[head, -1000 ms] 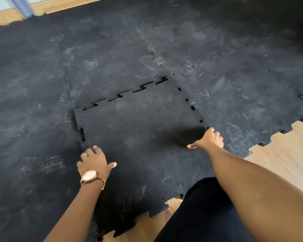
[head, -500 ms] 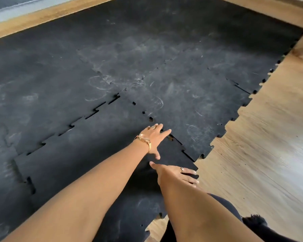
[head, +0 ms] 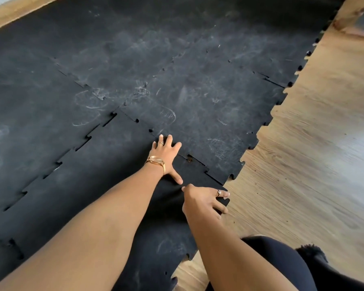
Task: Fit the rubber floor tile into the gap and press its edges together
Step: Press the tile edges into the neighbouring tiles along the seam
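The black rubber floor tile (head: pixel 105 175) with jigsaw edges lies in the gap among the other black tiles (head: pixel 198 91). Small slits still show along its left seam and its right seam. My left hand (head: pixel 166 153), with a gold watch, lies flat with fingers spread on the right seam, partly over the neighbouring tile. My right hand (head: pixel 204 201), wearing a ring, rests on the tile's near right corner, its fingertips curled over the corner's edge by the wood floor. Both forearms cover much of the tile's near part.
Bare wooden floor (head: pixel 313 164) runs along the right side of the mat and at the near edge. The mat's toothed outer edge (head: pixel 267 120) borders it. My dark-clothed knee (head: pixel 282 261) is at the bottom right. A wooden strip (head: pixel 13 11) lies at the far left.
Since a second ago my view swung right and my left hand crossed from the tile's left side to its right seam. My right hand came back to the near right corner.
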Available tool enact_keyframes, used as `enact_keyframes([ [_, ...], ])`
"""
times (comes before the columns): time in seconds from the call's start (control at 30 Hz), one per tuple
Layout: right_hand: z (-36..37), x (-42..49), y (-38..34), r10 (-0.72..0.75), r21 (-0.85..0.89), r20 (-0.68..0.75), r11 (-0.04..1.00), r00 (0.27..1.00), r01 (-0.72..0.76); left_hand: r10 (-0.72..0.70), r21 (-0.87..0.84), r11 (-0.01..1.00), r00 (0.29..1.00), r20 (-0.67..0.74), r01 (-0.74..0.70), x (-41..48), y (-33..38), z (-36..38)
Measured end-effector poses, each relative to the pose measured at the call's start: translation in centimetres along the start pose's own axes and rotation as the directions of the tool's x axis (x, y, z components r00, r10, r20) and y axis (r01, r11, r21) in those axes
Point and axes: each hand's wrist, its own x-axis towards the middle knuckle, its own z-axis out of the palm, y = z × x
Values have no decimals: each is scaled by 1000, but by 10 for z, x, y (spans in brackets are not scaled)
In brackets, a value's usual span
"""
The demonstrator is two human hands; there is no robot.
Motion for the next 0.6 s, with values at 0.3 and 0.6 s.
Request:
enact_keyframes([
  [0.3,-1,23,5,-133,-74,164,986,977,147,-60,-200,978,998,-17,55,3,-17,1],
  [0.6,16,14,24,-258,-317,28,914,966,254,-63,-115,992,995,-81,53,-9,-9,24],
])
